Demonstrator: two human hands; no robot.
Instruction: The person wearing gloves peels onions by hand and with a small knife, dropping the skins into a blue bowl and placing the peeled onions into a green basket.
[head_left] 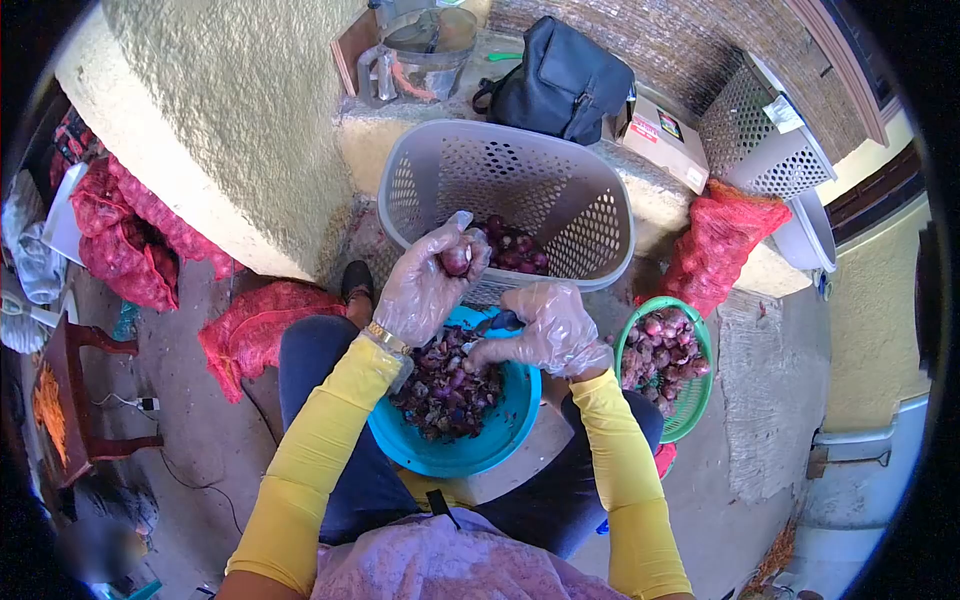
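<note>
In a clear plastic glove, my left hand (435, 277) holds a red onion (456, 262) over the near rim of the grey laundry basket (590, 180). My right hand (545, 330), also gloved, has its fingers curled round something dark, perhaps a knife, whose tip points toward the left hand. Below both hands is a blue basin (455, 462) with dark onion skins (450, 395) in it. Onions (515, 247) lie at the bottom of the laundry basket. On the right, a green basket (683, 428) holds more onions (662, 352).
Red net sacks (265, 325) lie at the left, and another sack (720, 240) leans at the right. Behind the laundry basket are a black backpack (565, 80), a cardboard box (665, 140) and a clear bucket (430, 60). A small wooden table (85, 400) stands far left.
</note>
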